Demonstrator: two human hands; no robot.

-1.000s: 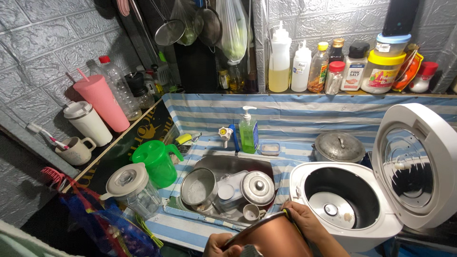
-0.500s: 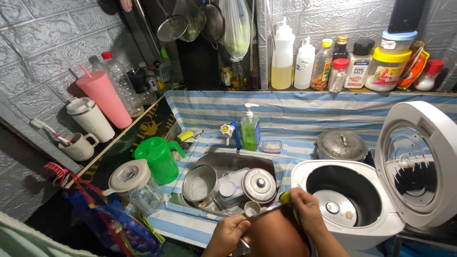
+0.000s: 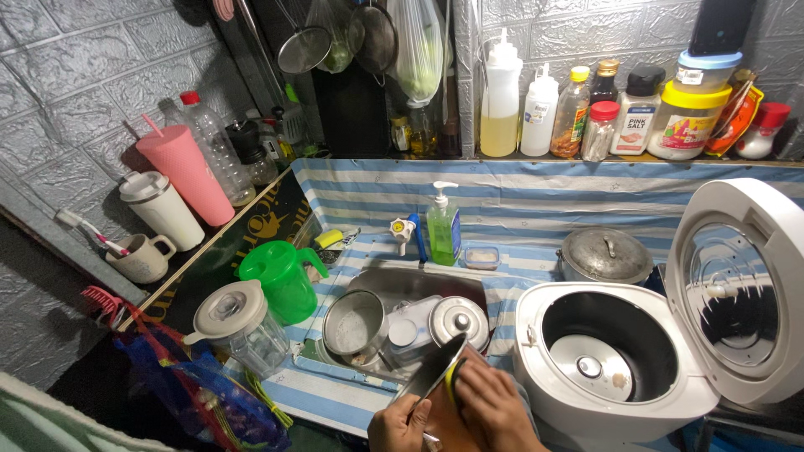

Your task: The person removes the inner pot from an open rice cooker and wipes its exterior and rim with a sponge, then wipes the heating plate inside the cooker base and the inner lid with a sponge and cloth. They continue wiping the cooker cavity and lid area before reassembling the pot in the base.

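Observation:
My left hand (image 3: 400,427) grips the rim of a copper-coloured inner pot (image 3: 433,387), held tilted on edge at the bottom of the view, in front of the sink. My right hand (image 3: 494,406) presses a yellow sponge (image 3: 453,379) against the pot's side. The sponge is mostly hidden under my fingers. Just to the right stands the white rice cooker (image 3: 615,356) with its lid (image 3: 737,285) swung open and its cavity without a pot.
The steel sink (image 3: 394,289) holds a metal pot (image 3: 352,325), a lid (image 3: 458,321) and containers. A green jug (image 3: 276,280), a blender jar (image 3: 239,326), a soap dispenser (image 3: 442,224) and a lidded pot (image 3: 605,255) surround it. Bottles line the back shelf (image 3: 636,159).
The pot has tipped further onto its edge and shifted left. My right hand with the sponge moved from the rim down onto the pot's side.

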